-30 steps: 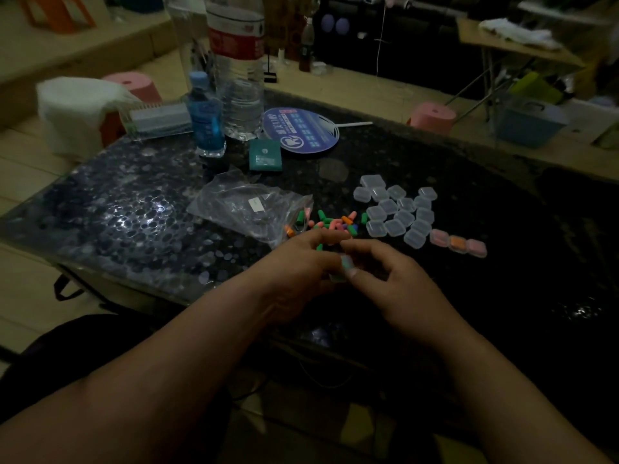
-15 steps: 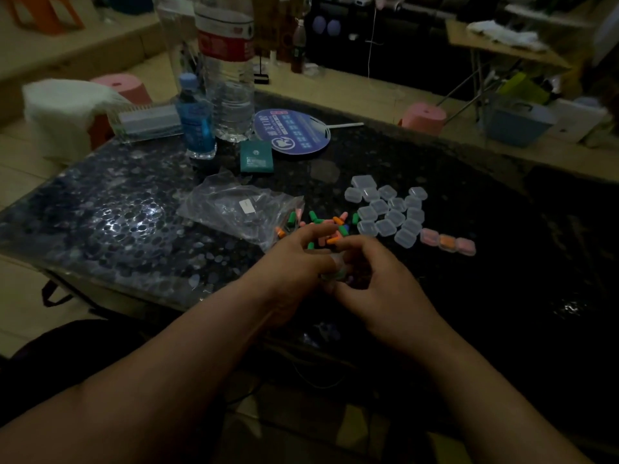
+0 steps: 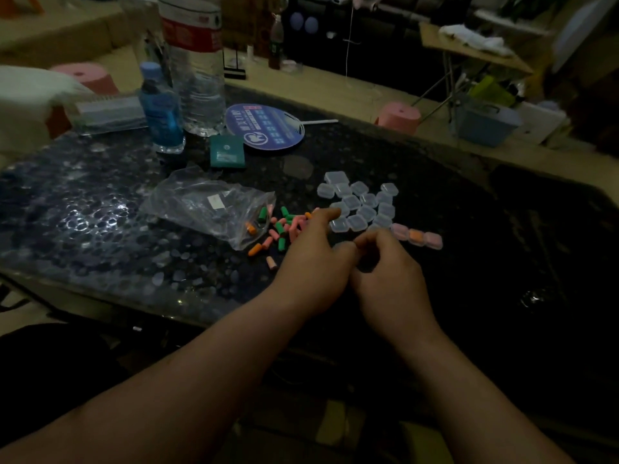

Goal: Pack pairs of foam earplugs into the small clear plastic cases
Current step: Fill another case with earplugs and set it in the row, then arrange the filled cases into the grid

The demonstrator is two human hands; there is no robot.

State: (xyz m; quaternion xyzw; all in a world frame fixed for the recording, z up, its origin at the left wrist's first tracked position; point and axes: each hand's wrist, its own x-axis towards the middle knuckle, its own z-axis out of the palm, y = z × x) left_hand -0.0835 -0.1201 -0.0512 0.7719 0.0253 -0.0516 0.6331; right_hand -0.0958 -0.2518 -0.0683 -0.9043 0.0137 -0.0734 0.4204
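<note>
The right fingers [image 3: 371, 237] were curled, but whether a case was pinched could not be told. The left fingers [image 3: 326, 214] were stretched out over the loose earplugs [image 3: 283, 229]. Empty cases [image 3: 366, 212] were clustered beyond, with filled cases [image 3: 416, 236] just beside them.

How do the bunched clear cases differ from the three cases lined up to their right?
The bunched cases look empty and see-through; the row of three cases shows pink, orange and pink inside. The bunched cases are many, in a loose cluster; the row of three cases forms one line, nearer the person. Both are small rounded squares lying flat on the dark table.
</note>
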